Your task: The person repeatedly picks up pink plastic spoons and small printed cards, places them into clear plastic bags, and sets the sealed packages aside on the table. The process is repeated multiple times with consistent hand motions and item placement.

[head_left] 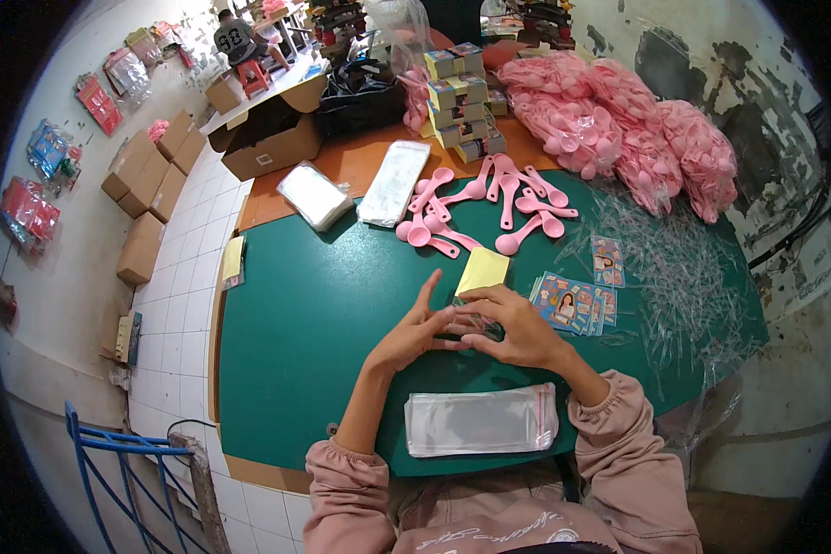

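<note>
My left hand (pixel 414 334) and my right hand (pixel 524 325) meet over the green tabletop. Fingers of both close toward each other around a shiny bit of clear plastic (pixel 472 320), largely covered by them; its kind cannot be made out. One left finger points up, away from the rest. Just beyond my right fingers lies a yellow paper square (pixel 485 270). Small blue printed cards (pixel 572 305) are fanned out right of my right hand. Closer to my body is a stack of clear plastic bags (pixel 480 421). Pink measuring spoons (pixel 508 198) lie loose farther back.
Clear plastic strips (pixel 674 286) litter the table's right side. Bulging bags of pink spoons (pixel 619 120) and stacked card bundles (pixel 462 102) stand behind. Two white packs (pixel 314 196) lie at back left, near an open carton (pixel 272 138). A blue metal rail (pixel 125 443) stands lower left.
</note>
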